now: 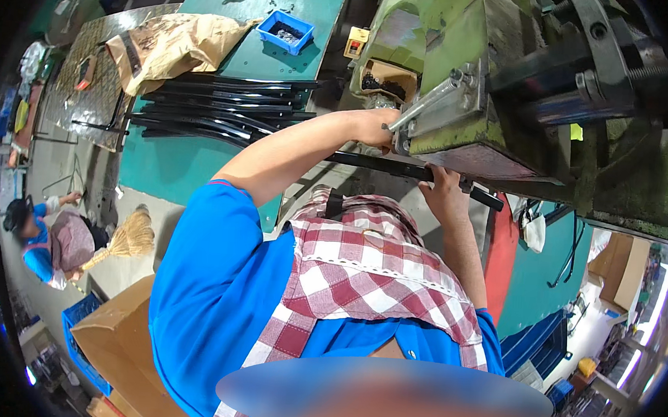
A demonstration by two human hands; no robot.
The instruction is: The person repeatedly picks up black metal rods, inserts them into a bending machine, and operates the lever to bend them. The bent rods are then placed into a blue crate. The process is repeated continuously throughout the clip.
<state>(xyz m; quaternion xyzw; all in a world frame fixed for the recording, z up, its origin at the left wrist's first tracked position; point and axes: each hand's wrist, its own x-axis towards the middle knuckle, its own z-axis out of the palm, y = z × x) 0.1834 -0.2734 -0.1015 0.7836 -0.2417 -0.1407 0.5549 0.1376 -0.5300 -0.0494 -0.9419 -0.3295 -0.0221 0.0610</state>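
A long black tube (405,168) lies across in front of me, under the edge of a green machine (453,132). My right hand (446,194) is closed around the tube near its right end. Close to the machine's corner, beside a metal lever (428,103), my left hand (371,128) is curled above the tube. Its fingertips are mostly hidden, and whatever they pinch cannot be made out. Many similar black tubes (210,105) lie in a pile on the green table (156,175) to my left.
A blue bin (285,31) of small parts and brown paper (179,46) rest on the table. Small dark parts fill a tray (394,74) by the machine. A cardboard box (123,341) stands behind me at left. Another person (41,240) is near a straw broom (130,236).
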